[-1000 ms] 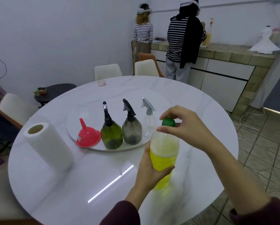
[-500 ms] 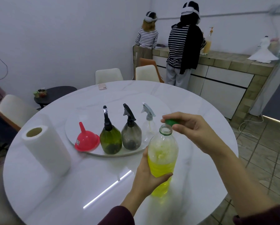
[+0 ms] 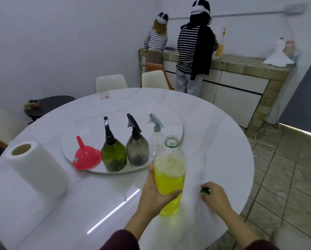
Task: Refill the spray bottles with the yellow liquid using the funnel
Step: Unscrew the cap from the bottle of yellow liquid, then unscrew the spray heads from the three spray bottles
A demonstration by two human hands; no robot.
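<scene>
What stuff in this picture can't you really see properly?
All in the head view:
- Green cap: mostly covered by the right hand pinching it.
- Lower side of the yellow liquid bottle: hidden by the left hand gripping it.
- Clear spray bottle: its base is behind the yellow bottle.
- Funnel label: too small to read.
- Table: near edge cut off by the frame.

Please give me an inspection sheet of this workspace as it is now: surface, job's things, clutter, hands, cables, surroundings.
Surface: round white marble table with a round white turntable.
Job's things: uncapped clear plastic bottle of yellow liquid; red plastic funnel, green spray bottle, grey spray bottle and clear spray bottle on the turntable.
Clutter: white paper towel roll; pink phone.
Hands: left hand grips the yellow bottle; right hand holds the green cap at the table.
Cables: white cable on the floor.
Surroundings: two people at a tiled counter.
</scene>
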